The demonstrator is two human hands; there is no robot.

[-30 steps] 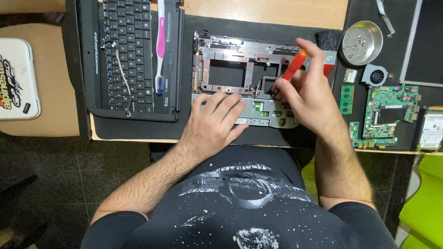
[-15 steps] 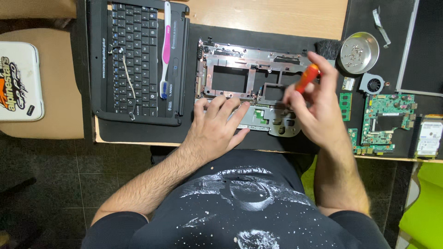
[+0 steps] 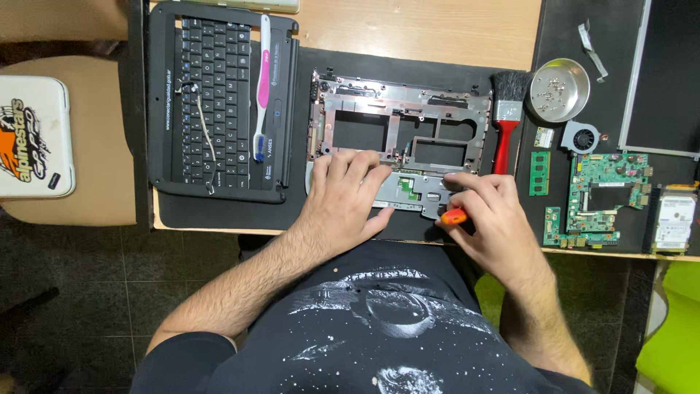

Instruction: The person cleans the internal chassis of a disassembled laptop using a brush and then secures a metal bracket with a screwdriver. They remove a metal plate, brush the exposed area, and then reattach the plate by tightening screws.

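**Stripped laptop frame on the bench, both hands at its front edge**

Wooden desk (image 3: 423, 33), seen from above, with a black work mat (image 3: 219, 211) laid over its near part and dark floor tiles below.

- Your left hand (image 3: 346, 193) lies flat, palm down, on the front left of the grey laptop palmrest frame (image 3: 405, 117). Fingers are spread and extended, gripping nothing, just pressing on the metal.
- Your right hand (image 3: 492, 215) is curled around an orange-handled screwdriver (image 3: 453, 216) at the frame's front right corner. Fingers are closed on the handle; only its orange end shows between thumb and forefinger. The tip is hidden under the hand.
- The frame sits in the middle of the mat, directly ahead of you, with open cut-outs through its centre and a small green board (image 3: 410, 188) visible between your hands.
- Left of the frame: a detached black keyboard (image 3: 208, 102) in its bezel, with a pink and white toothbrush (image 3: 262, 80) lying lengthwise on its right side.
- Just right of the frame: a red-handled brush (image 3: 504, 124) with black bristles, pointing away from you.
- Further right: a round metal dish (image 3: 560, 89) holding small screws, a cooling fan (image 3: 581, 136), a green memory stick (image 3: 539, 173), a green motherboard (image 3: 601, 197) and a hard drive (image 3: 674, 219) at the edge.
- Far left, on a separate beige surface: a white case (image 3: 33, 138) with an orange graphic.
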